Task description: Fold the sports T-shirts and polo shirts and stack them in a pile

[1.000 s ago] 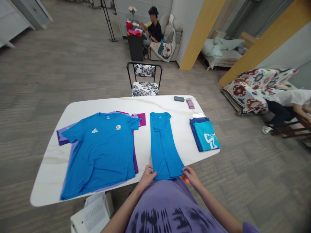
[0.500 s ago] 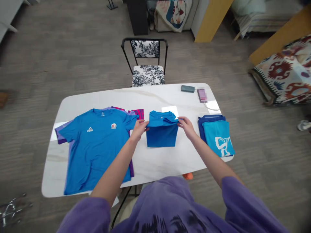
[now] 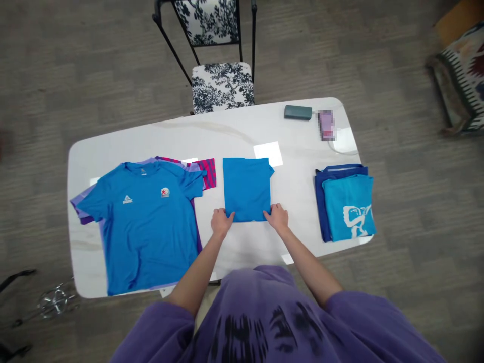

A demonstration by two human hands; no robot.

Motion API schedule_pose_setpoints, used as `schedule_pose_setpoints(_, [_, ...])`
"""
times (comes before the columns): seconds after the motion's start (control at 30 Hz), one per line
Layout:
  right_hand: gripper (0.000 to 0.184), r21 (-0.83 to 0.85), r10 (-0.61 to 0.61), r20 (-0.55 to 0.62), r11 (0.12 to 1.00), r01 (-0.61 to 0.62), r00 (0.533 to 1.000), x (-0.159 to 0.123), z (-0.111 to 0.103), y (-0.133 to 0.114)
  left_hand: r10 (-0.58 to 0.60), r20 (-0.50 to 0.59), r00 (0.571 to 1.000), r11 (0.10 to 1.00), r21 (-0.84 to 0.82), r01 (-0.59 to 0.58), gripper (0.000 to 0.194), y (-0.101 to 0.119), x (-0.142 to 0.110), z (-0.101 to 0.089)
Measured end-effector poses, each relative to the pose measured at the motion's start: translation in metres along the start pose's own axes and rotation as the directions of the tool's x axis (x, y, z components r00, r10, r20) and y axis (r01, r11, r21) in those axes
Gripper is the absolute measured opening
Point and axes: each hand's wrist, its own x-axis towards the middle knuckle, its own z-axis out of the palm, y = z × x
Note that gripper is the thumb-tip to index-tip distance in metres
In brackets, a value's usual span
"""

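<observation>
A blue T-shirt (image 3: pixel 247 187), folded into a near-square, lies flat in the middle of the white table. My left hand (image 3: pixel 221 222) grips its near left corner, thumb on top and fingers curled at the edge. At the near right corner my right hand (image 3: pixel 278 217) holds the shirt the same way. A bit of fabric juts out at the far right edge. To the left, a larger blue T-shirt (image 3: pixel 151 232) with small chest logos is spread face up over purple and pink-striped garments (image 3: pixel 209 173). Folded clothes, a turquoise one (image 3: pixel 346 199) on top of navy, lie to the right.
Along the far right of the white table (image 3: pixel 181 136) are a dark green case (image 3: pixel 298 112) and a blurred-out pink phone-like item (image 3: pixel 326 125) with a cable. A patterned chair (image 3: pixel 223 85) stands against the far edge. A metal chair base (image 3: pixel 56 301) is on the floor at left.
The half-folded shirt's collar end has gone under or out of sight, leaving a plain blue square. Both hands moved from its far part to the near corners. The view tilted downward.
</observation>
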Motion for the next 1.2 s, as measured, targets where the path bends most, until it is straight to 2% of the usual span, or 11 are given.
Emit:
schedule_pose_setpoints(0.2, [0.024,-0.080,-0.010,0.139,0.997,0.022,0.990,-0.080,0.024,0.027,0.048,0.181,0.982,0.988,0.136,-0.073,0.032,-0.052,-0.082,0.029])
schedule_pose_setpoints(0.27, [0.021,-0.095,-0.002,0.174,0.995,0.019,0.985,-0.108,0.028,0.041,0.053,0.252,0.966,0.983,0.158,-0.095,0.035,-0.072,-0.108,0.033])
schedule_pose_setpoints(0.33, [0.027,-0.099,0.010,0.171,0.995,0.007,0.985,-0.121,0.026,0.053,0.057,0.256,0.965,0.982,0.160,-0.100,0.046,-0.086,-0.118,0.031])
schedule_pose_setpoints(0.43, [0.048,-0.081,0.021,0.075,0.997,-0.015,0.997,-0.099,0.010,0.058,0.091,0.112,0.990,0.995,0.019,-0.094,0.066,-0.081,-0.092,0.014])
schedule_pose_setpoints(0.5, [0.062,-0.044,0.020,-0.008,0.999,-0.021,1.000,-0.061,-0.006,0.049,0.097,0.036,0.995,0.986,-0.136,-0.092,0.074,-0.062,-0.052,0.000])
schedule_pose_setpoints(0.57, [0.068,0.003,0.013,-0.053,1.000,-0.013,0.999,-0.018,-0.020,0.032,0.090,0.029,0.995,0.975,-0.207,-0.083,0.075,-0.038,-0.009,-0.011])
schedule_pose_setpoints(0.67, [0.058,0.055,-0.015,-0.041,0.998,0.017,0.999,0.031,-0.032,0.003,0.084,0.070,0.994,0.970,-0.234,-0.065,0.067,-0.006,0.038,-0.019])
schedule_pose_setpoints(0.8, [0.032,0.131,-0.077,0.006,0.988,0.076,0.997,0.044,-0.033,-0.018,0.140,0.156,0.978,0.950,-0.301,-0.088,0.042,0.013,0.047,-0.015])
schedule_pose_setpoints(0.97, [0.027,0.312,-0.250,-0.028,0.918,0.246,0.968,0.000,-0.036,-0.010,0.278,0.118,0.953,0.846,-0.499,-0.185,0.045,0.002,0.001,-0.018])
schedule_pose_setpoints(1.07, [0.030,0.402,-0.320,-0.100,0.853,0.333,0.942,-0.047,-0.042,0.002,0.351,0.106,0.931,0.765,-0.606,-0.219,0.054,-0.008,-0.037,-0.029])
schedule_pose_setpoints(1.2, [0.036,0.462,-0.332,-0.211,0.795,0.393,0.919,-0.122,-0.052,0.024,0.434,0.114,0.894,0.714,-0.648,-0.264,0.049,-0.014,-0.093,-0.047])
